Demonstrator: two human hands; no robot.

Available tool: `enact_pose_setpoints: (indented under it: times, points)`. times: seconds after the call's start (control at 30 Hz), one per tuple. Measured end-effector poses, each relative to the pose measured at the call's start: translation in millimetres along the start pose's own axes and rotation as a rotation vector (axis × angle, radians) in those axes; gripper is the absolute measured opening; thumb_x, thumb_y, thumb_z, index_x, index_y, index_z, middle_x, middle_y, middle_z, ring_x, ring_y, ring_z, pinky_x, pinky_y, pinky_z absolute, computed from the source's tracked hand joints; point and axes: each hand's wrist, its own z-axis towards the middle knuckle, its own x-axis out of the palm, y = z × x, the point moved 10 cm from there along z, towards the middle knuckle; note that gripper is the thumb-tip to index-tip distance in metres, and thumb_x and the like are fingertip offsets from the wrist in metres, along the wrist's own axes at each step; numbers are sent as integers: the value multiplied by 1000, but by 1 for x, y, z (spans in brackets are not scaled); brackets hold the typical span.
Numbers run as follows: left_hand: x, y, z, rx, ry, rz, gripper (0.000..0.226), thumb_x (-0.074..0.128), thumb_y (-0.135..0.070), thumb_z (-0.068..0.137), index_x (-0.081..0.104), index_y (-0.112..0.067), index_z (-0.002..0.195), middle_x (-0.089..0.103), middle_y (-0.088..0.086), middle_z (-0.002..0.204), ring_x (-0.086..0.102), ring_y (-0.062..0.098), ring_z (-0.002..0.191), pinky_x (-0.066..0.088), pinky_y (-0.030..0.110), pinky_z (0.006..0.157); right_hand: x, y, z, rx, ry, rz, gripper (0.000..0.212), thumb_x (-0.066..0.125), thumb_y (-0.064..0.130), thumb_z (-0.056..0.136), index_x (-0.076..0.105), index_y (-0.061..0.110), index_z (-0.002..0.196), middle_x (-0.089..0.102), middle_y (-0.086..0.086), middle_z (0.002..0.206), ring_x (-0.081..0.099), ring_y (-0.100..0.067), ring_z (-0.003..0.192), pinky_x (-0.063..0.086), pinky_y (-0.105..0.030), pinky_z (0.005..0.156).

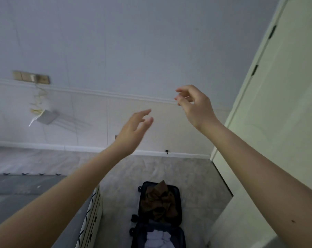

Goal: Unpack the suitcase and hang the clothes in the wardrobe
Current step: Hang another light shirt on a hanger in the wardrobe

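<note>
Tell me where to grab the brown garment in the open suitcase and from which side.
Grip the brown garment at its raised peak at the far end, coming straight down from above. It lies crumpled in the far half of the suitcase, whose walls block a sideways approach. Both hands are raised and free.

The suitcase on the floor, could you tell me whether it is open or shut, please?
Open: the suitcase lies flat with both halves spread, brown clothes in the far half and white clothes in the near one.
</note>
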Motion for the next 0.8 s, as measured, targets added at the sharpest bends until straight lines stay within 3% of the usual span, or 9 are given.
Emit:
enact_pose_setpoints:
  times: [0.13, 0.27, 0.37, 0.5, 0.63, 0.8]
  points:
    - [25, 77, 34, -83, 7, -6, 44, 35, -44, 97, 41, -28, 137, 42, -8, 139, 40, 0, 114, 32, 26, 99, 49, -87, 21, 141, 17, -45, 18, 53, 14, 90, 61, 14, 107, 66, -10, 99, 60, -19, 85, 46, -26, 78]
    - [63, 151, 44, -195, 44, -37, 43, 35, -45, 97, 42, -29, 136, 43, -9, 138, 41, 0, 113, 33, 25, 97, 87, -177, 6, 289, 55, -84, 20, 53, 13, 90, 59, 15, 110, 60, -2, 95, 55, -3, 74, 43, -14, 70]
    - [97, 204, 40, -266, 105, -30, 45, 35, -45, 97, 41, -29, 138, 41, -8, 140, 39, 0, 114, 30, 24, 95, 109, -243, -20, 413, 116, -140, 27, 50, 17, 93, 56, 12, 118, 57, 2, 98, 55, -7, 83, 41, -11, 70]
    - [139, 289, 9, -383, 138, -33, 44, 37, -42, 97, 41, -26, 138, 42, -6, 137, 39, 2, 115, 30, 22, 94, 142, -335, -80, 585, 207, -172, 32, 47, 22, 96, 51, 15, 126, 51, 7, 105, 50, -11, 99, 36, -22, 82]
    - [189, 395, -44, -479, 175, -7, 44, 40, -42, 96, 43, -25, 137, 44, -5, 134, 42, 10, 123, 32, 23, 94, 179, -436, -167, 696, 314, -203, 40, 45, 26, 96, 42, 16, 135, 49, 5, 112, 46, -9, 100, 35, -24, 84]
    - [268, 538, -127, -575, 222, 15, 46, 40, -45, 95, 44, -24, 136, 45, -2, 137, 44, 15, 126, 36, 27, 97, 231, -571, -293, 828, 337, -203, 40, 46, 27, 97, 42, 15, 135, 50, 5, 104, 48, -10, 95, 37, -25, 81]
